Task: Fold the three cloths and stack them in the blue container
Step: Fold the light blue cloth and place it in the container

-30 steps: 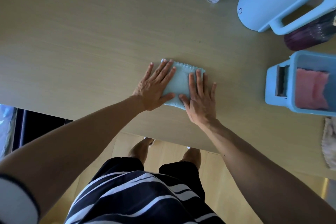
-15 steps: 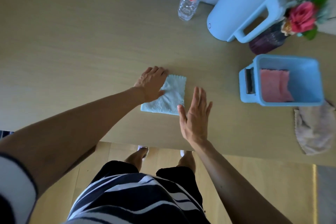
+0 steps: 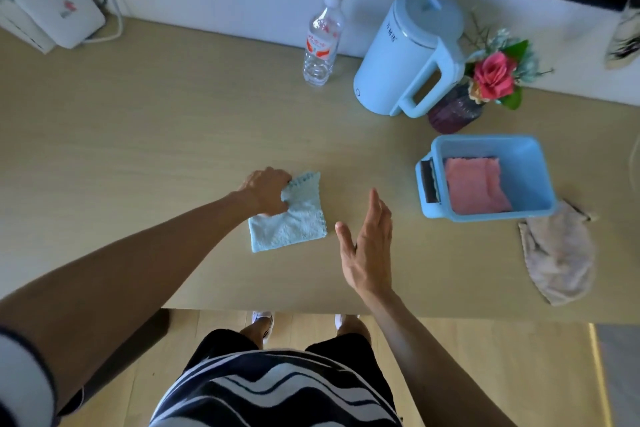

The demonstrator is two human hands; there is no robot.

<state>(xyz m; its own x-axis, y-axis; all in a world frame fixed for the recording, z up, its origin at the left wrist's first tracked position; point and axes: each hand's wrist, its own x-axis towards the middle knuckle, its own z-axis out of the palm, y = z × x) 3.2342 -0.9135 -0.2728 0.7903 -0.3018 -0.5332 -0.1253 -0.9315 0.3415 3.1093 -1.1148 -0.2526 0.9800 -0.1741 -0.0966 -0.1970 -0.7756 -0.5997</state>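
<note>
A folded light blue cloth (image 3: 294,218) lies on the wooden table (image 3: 156,156) in front of me. My left hand (image 3: 266,189) is closed on its far left corner, bunching the fabric. To the right of the cloth, my right hand (image 3: 369,250) hovers open with fingers apart, holding nothing. The blue container (image 3: 530,163) stands at the right with a folded pink cloth (image 3: 474,187) lying flat inside. A crumpled beige cloth (image 3: 557,253) lies on the table just in front of the container.
Along the back stand a clear water bottle (image 3: 322,42), a light blue kettle (image 3: 408,55) and a purple vase with flowers (image 3: 457,111). A white device with cables (image 3: 55,10) sits at the far left. The table's near edge (image 3: 277,312) runs below my hands.
Both hands lay flat on the blue cloth a second ago. My right hand has lifted off to the right and my left hand has curled onto the cloth's far left corner.
</note>
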